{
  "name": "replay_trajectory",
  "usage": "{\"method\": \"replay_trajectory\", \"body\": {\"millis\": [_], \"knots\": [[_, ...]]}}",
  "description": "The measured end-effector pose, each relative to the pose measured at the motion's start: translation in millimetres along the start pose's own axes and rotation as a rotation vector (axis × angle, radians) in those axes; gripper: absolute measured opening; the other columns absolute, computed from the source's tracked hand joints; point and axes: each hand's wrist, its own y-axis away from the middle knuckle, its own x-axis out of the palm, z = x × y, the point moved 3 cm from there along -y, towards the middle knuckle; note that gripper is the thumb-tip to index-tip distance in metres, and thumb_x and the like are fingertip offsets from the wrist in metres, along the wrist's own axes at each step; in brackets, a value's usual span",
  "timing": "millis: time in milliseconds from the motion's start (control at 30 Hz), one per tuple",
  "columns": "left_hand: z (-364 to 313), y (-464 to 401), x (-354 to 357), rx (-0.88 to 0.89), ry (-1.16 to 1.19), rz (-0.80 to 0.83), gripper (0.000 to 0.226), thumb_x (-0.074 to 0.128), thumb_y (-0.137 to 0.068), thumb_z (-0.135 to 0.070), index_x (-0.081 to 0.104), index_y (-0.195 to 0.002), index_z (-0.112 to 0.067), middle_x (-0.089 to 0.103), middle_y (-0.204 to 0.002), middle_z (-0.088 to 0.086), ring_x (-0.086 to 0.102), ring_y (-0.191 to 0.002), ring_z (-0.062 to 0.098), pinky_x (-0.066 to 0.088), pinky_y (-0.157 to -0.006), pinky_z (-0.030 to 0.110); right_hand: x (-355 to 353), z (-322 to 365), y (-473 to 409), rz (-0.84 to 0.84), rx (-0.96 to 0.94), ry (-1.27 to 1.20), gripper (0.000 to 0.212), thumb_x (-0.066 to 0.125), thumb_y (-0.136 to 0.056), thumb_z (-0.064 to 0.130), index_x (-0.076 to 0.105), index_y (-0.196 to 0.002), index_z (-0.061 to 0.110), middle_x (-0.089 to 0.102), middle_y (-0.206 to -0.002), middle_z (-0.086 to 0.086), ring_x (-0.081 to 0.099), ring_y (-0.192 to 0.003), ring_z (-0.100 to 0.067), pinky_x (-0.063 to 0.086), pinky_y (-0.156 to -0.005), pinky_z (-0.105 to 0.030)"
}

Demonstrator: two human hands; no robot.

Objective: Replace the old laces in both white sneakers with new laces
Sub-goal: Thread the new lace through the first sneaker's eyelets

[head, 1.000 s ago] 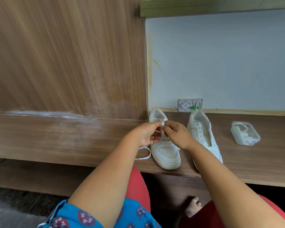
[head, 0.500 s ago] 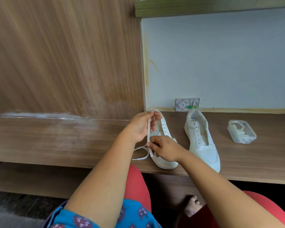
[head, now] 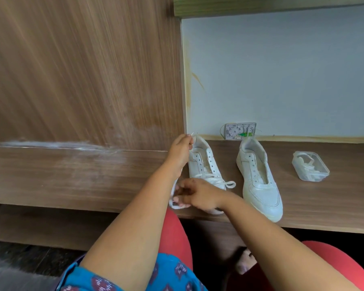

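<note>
Lace was found threaded only through the lowest eyelets of the left sneaker, with a loop lying loose toward the right sneaker. Whether it was old or new could not be told; judged from the bare upper eyelets, either an old lace was nearly out or a new one was just started. Right sneaker was seen with no lace at all, standing just beside the left one on the table.

Left hand was held up by the heel end of the left sneaker, fingers pinched on one thin lace end. Right hand was held low at the toe, near the table's front edge, fingers curled round slack lace; the exact grip was blurred.

How the step would best be done, as a judgement:
- Lace kept taut between the two hands, so twist could be seen and taken out.
- Both ends evened before the next eyelet pair was crossed.
- Sneaker steadied, since a hard pull could drag it off the front edge.
- Tip pinched close to its end for feeding.

Clear plastic box with white contents, possibly spare laces, was noted well apart to the right. Small wall fitting was seen behind the shoes.
</note>
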Motion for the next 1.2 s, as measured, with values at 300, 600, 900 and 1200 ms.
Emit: {"method": "replay_trajectory", "body": {"millis": [300, 600, 900, 1200], "knots": [[12.7, -5.5, -4.1, 0.088, -0.295, 0.112, 0.024, 0.047, -0.1, -0.019, 0.062, -0.082, -0.015, 0.05, -0.069, -0.009, 0.043, -0.065, 0.005, 0.034, -0.062, 0.021, -99.1, -46.5, 35.4, -0.183, 0.549, 0.568, 0.05, 0.074, -0.082, 0.031, 0.05, -0.123, 0.014, 0.057, -0.122, -0.004, 0.056, -0.109, -0.022, 0.049, -0.088, -0.032], [19.9, -6.6, 3.5, 0.057, -0.378, 0.14, 0.025, 0.049, -0.1, -0.019, 0.063, -0.08, -0.015, 0.053, -0.072, -0.003, 0.049, -0.072, 0.008, 0.038, -0.065, 0.016, -75.3, -8.5, 29.4, -0.223, 0.325, 0.587, 0.007, 0.063, -0.084, 0.02, 0.068, -0.089, 0.018, 0.069, -0.096, 0.0, 0.062, -0.09, -0.015, 0.048, -0.077, -0.026], [36.5, -5.3, 8.2, -0.044, -0.644, 0.275, 0.016, 0.063, -0.093, -0.018, 0.07, -0.095, -0.003, 0.069, -0.1, 0.011, 0.063, -0.102, 0.025, 0.047, -0.091, 0.032, -99.9, -40.4, 18.7, -0.701, 0.368, 0.288, 0.012, 0.057, -0.085, 0.006, 0.065, -0.086, 0.015, 0.063, -0.087, 0.002, 0.058, -0.086, -0.016, 0.045, -0.073, -0.025], [40.2, -13.1, 25.9, 0.014, -1.205, 0.271, 0.015, 0.054, -0.093, -0.025, 0.062, -0.087, -0.014, 0.066, -0.105, 0.009, 0.06, -0.09, 0.025, 0.038, -0.059, 0.027, -81.5, -55.8, 2.5, -0.698, 0.22, 0.342, 0.03, 0.079, -0.075, 0.031, 0.062, -0.092, 0.014, 0.06, -0.079, 0.001, 0.057, -0.073, -0.016, 0.05, -0.069, -0.03]]}}
